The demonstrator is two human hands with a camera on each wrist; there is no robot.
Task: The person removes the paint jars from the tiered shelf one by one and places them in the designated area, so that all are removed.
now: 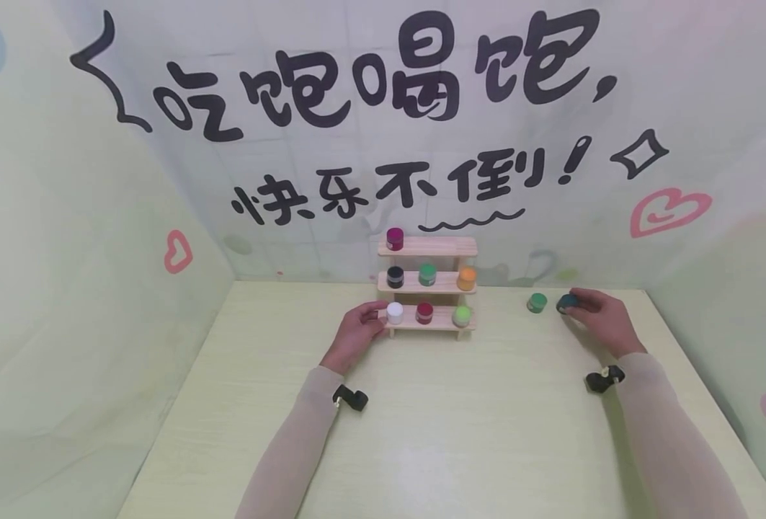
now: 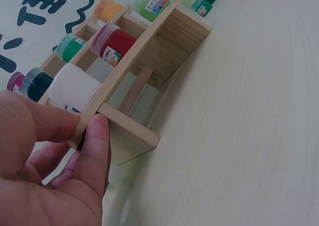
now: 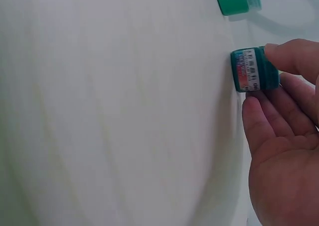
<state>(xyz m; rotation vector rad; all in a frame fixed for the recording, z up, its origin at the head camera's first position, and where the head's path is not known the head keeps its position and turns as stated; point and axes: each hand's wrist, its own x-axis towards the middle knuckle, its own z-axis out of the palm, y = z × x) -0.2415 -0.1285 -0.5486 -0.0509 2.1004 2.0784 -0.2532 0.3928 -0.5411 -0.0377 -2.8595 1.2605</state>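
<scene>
Basically, right grip (image 1: 606,321) pinches the dark teal jar (image 3: 248,70) between thumb and fingers, toward the back right of the bench (image 1: 486,418); fingers hide part of it, can't tell if it touches the bench. Left grip (image 1: 359,330) pinches the left end of the bottom shelf on the wooden rack (image 1: 437,246), right beside the white jar (image 1: 394,313).

In the way: loose green jar (image 1: 537,303) stands just beside the teal one, between it and the rack.

Rack has three tiers, at the bench's back. Bottom, left to right: white jar, dark red jar (image 1: 424,313), lime jar (image 1: 462,316). Middle: black-looking jar (image 1: 395,277), another green jar (image 1: 427,274), orange jar (image 1: 466,279). Top: magenta jar (image 1: 395,239), left end.

Backdrop (image 1: 331,151) behind, printed with big dark characters and pink hearts. Small black device (image 1: 606,379) on right wrist, similar on left. Pale sleeves (image 1: 677,447) both arms.
</scene>
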